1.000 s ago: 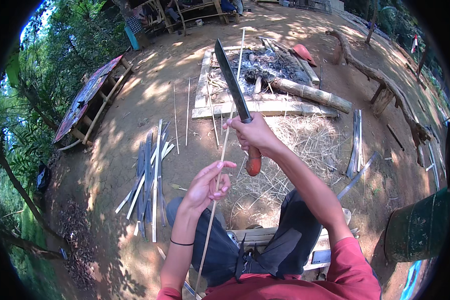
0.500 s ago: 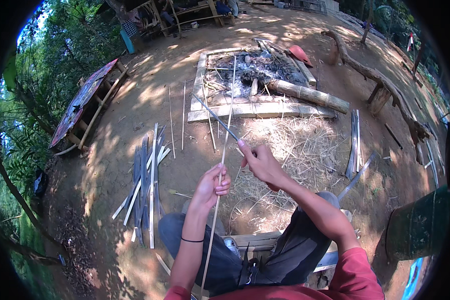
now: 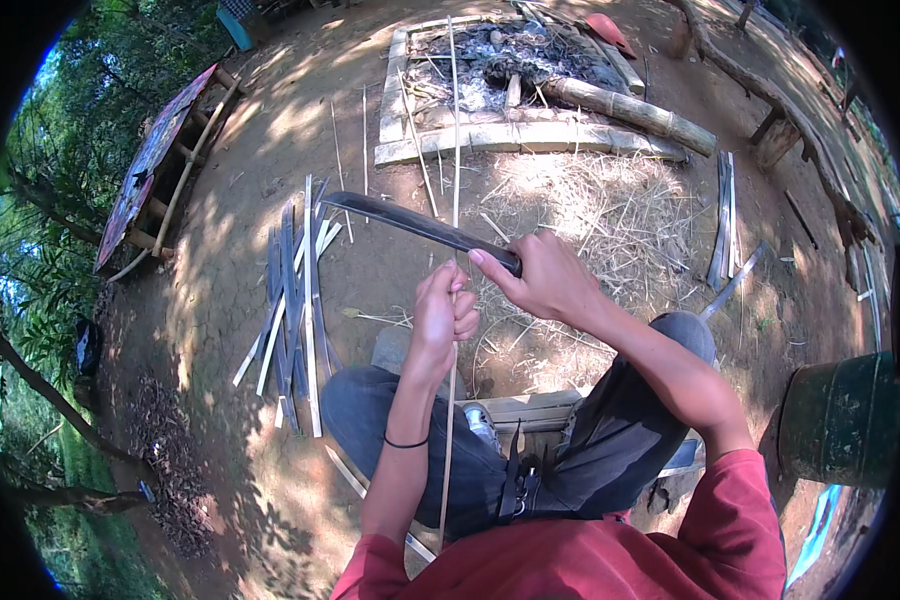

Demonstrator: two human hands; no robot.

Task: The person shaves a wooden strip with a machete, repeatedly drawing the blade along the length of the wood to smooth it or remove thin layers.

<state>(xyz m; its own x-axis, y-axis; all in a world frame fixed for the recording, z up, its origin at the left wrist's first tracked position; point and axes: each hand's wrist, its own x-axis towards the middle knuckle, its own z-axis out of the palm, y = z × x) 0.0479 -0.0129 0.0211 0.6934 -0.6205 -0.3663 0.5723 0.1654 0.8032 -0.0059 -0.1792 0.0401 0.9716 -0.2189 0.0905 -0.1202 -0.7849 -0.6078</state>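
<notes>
My left hand point(image 3: 442, 312) is closed round a long, thin bamboo strip point(image 3: 456, 120). The strip runs upright from my lap, through the fist and out toward the fire pit. In my right hand point(image 3: 548, 278), closed around its handle end, is a machete point(image 3: 410, 222) with a long dark blade. Its blade points left and crosses the strip just above my left fist; whether it touches the strip is hard to tell. Both hands are close together above my bent knees.
A pile of split bamboo slats point(image 3: 292, 310) lies at the left, more slats point(image 3: 721, 220) at the right. Shavings point(image 3: 600, 230) cover the ground ahead. Beyond is a fire pit point(image 3: 510, 138) with a bamboo log point(image 3: 630, 112). A green drum point(image 3: 836, 420) stands at right.
The machete has swung from pointing away to lying nearly level toward the left, its broad side now showing. Both hands have shifted slightly, and the view has tilted nearer to my body.
</notes>
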